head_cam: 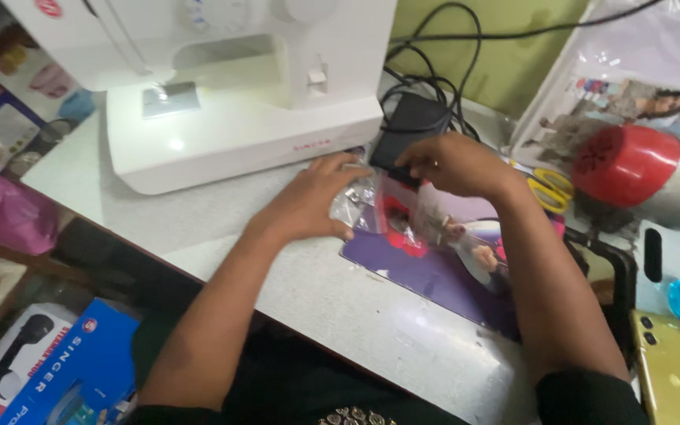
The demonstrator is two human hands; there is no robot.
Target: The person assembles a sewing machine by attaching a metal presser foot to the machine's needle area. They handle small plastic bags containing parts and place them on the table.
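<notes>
Your left hand (pixel 308 201) pinches the clear plastic bag (pixel 360 197) and your right hand (pixel 454 161) grips its far side, so pull gently between them.

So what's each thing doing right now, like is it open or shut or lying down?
Left hand: gripping the clear plastic bag.
Right hand: pinching the bag's top edge.
Clear plastic bag: crinkled, held over the table.
Sewing machine: upright, its lamp lit.
Black pedal: flat, cables attached.
Yellow scissors: lying flat.
Red-ended dryer: on its side.
Yellow phone: face down.
</notes>
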